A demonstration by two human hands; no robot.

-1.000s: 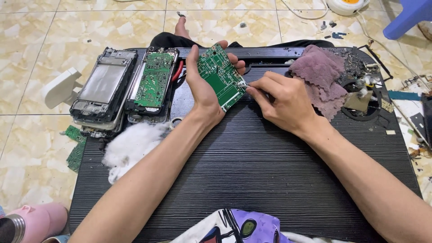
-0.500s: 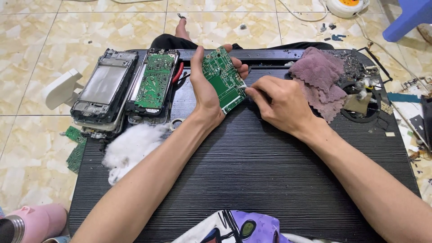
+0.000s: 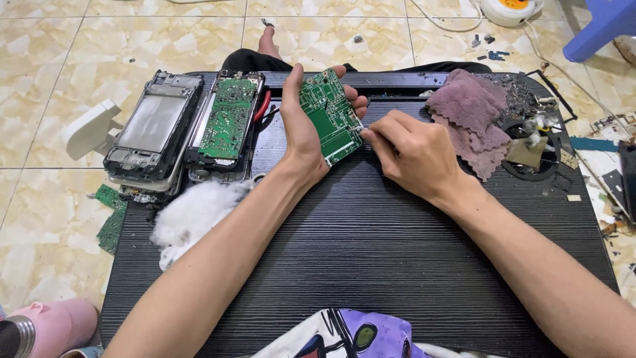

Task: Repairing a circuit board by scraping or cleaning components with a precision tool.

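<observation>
Over the black ribbed worktop (image 3: pixel 371 252), the left hand (image 3: pixel 301 136) holds a green circuit board (image 3: pixel 330 116) upright, fingers wrapped round its far edge; the right hand (image 3: pixel 414 156), its fingers pinched at the board's 4 o'clock corner, has crept closer within the second — work on that edge continues. At 10 o'clock — two opened device shells (image 3: pixel 189 129).

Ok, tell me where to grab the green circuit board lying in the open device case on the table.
Probably best to grip the green circuit board by its two long bare edges, coming from above. It lies flat, component side up, in the open case, so pinching the edges would spare the parts. The right hand is busy at the other board held in the left hand.
</observation>
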